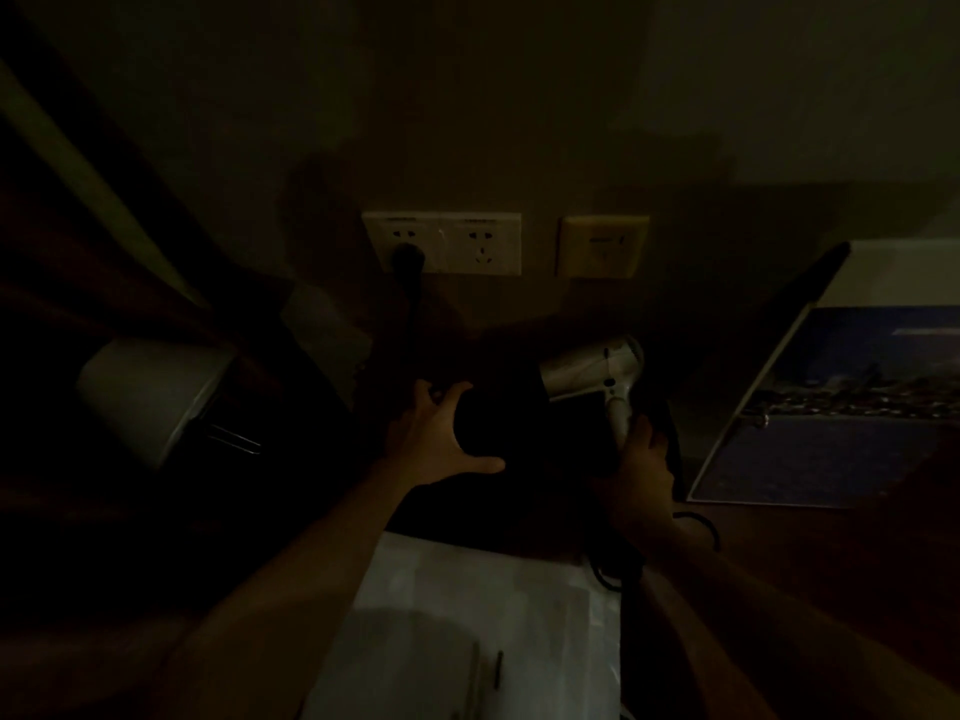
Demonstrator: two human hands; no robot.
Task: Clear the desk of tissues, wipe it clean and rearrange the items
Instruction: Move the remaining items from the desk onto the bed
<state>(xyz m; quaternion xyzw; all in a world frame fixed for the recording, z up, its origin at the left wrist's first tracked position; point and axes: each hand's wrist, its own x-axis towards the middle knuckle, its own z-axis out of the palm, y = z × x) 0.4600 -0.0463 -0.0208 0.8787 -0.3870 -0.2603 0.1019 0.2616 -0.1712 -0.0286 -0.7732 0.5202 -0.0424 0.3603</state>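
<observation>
The dryer [587,368] is at 1 o'clock above the tabletop [805,563], near the wall. The right hand [641,470] wraps its fingers round the handle, which looks like a stiff, sure hold. The body is probably light, smooth plastic. At the dryer's 8 o'clock, the left hand [431,439] curves its fingers round a dark thing [483,428].

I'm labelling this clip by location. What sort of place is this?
Probably a dimly lit hotel room desk: a silver hair dryer gripped by the right hand, wall sockets behind it, and a white lampshade at left.
</observation>
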